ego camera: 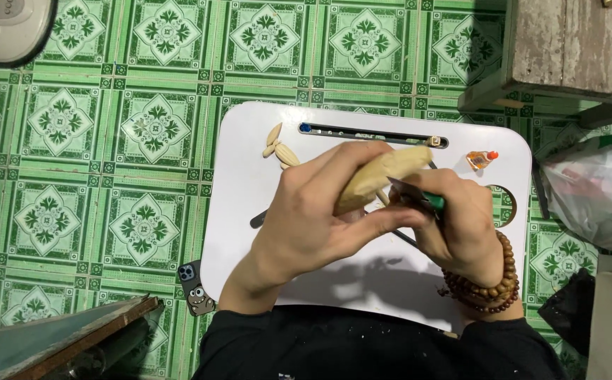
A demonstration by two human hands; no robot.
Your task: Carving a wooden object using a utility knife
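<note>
My left hand (313, 211) grips a pale piece of carved wood (380, 177) over a small white lap table (242, 232). My right hand (461, 218) holds a green-handled carving knife (418, 197) with its blade against the wood's underside. A wooden bead bracelet (485, 287) circles my right wrist. Small carved wooden pieces (279, 148) lie at the table's far left. A long slot (362, 134) near the far edge holds slim tools.
A small orange-capped tube (480, 160) lies at the table's far right by a round cup hole (508, 204). A phone (194, 287) rests on the green tiled floor. There is a plastic bag (594, 197) at right, a wooden bench (566, 49) top right, and a board (52, 338) bottom left.
</note>
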